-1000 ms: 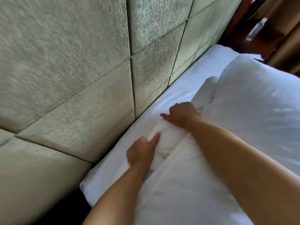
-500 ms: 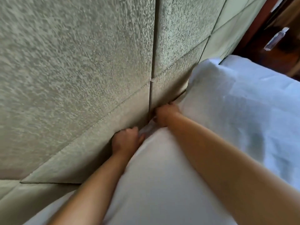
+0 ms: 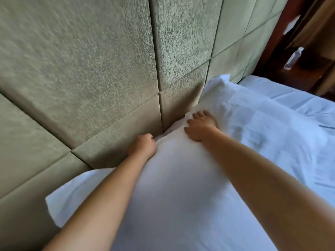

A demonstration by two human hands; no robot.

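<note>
A large white pillow (image 3: 181, 187) leans with its far edge against the padded green headboard (image 3: 90, 78). My left hand (image 3: 142, 146) is curled at the pillow's top edge, next to the headboard, and seems to grip the fabric there; its fingertips are hidden. My right hand (image 3: 200, 126) lies on the pillow's top with fingers spread and pressing down. A second white pillow (image 3: 244, 113) sits right behind it, its corner sticking up against the headboard.
White bed sheet (image 3: 290, 95) stretches to the right. A dark wooden bedside table (image 3: 308, 66) stands beyond the bed at the upper right, with a clear plastic bottle (image 3: 292, 58) on it. The headboard closes off the whole left and far side.
The pillow has been pushed up against the headboard. My right hand has gone from gripping the pillow's edge to lying spread on top. My left hand stays curled at the edge.
</note>
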